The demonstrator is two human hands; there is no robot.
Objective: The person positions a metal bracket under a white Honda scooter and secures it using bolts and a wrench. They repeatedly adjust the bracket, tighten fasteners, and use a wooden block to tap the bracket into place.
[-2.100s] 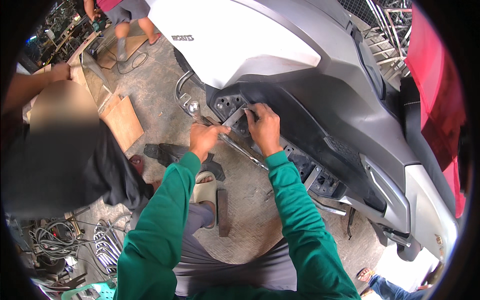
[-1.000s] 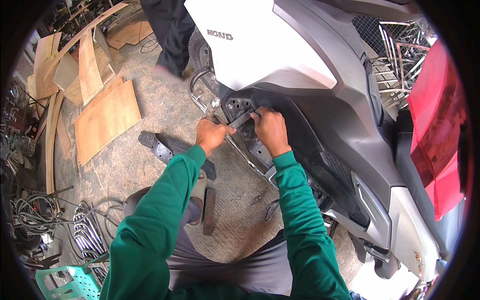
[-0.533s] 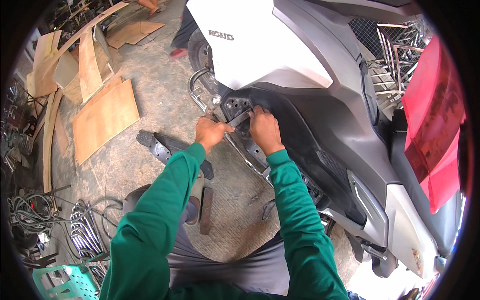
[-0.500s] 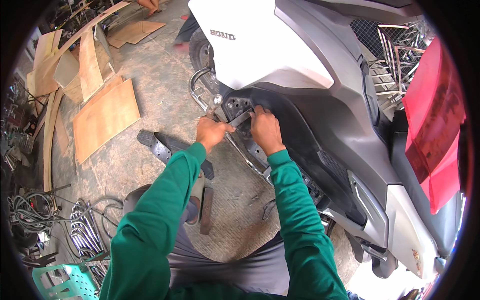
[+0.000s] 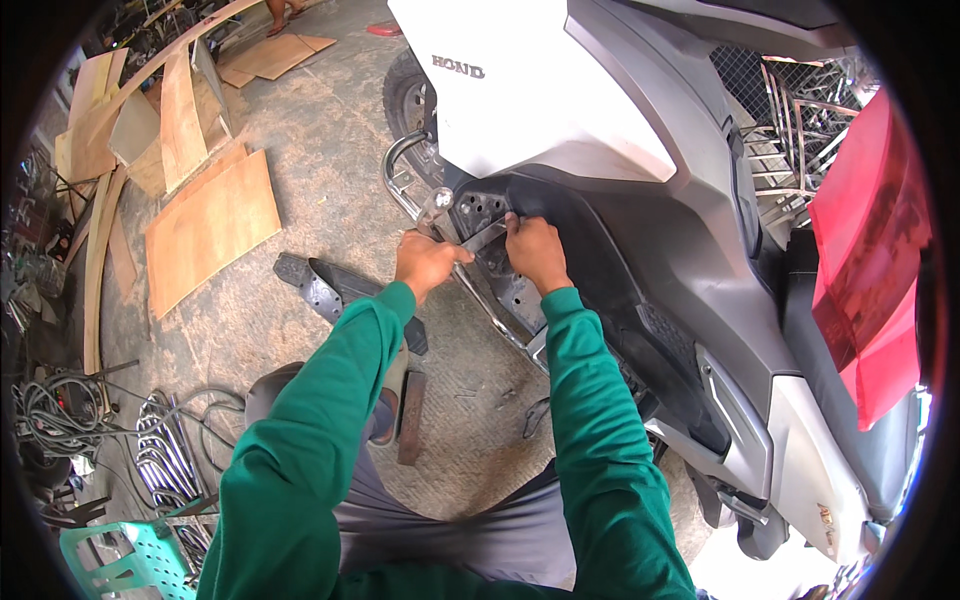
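Note:
A flat grey metal strip (image 5: 487,237) spans the space between my hands at the side of a white and grey scooter (image 5: 540,110). My left hand (image 5: 430,263) is closed around its near end, beside a bent chrome tube (image 5: 497,320) that runs along the scooter's side. The fingers of my right hand (image 5: 539,252) pinch the strip's other end, over the scooter's dark footboard (image 5: 575,215). Under the strip shows a grey plate with several holes (image 5: 482,205). A round shiny knob (image 5: 443,198) stands just beyond my left hand.
Black footboard pieces (image 5: 325,290) and a brown bar (image 5: 411,425) lie on the concrete near my foot. Plywood sheets (image 5: 215,235) lie at the left. Coiled cable (image 5: 60,415), bent chrome tubes (image 5: 165,455) and a green plastic crate (image 5: 125,560) are lower left. Red cloth (image 5: 870,270) covers the seat.
My hands keep their hold on the strip, with little visible movement. The view has shifted slightly. A person's dark-trousered leg beside the front wheel has gone out of view.

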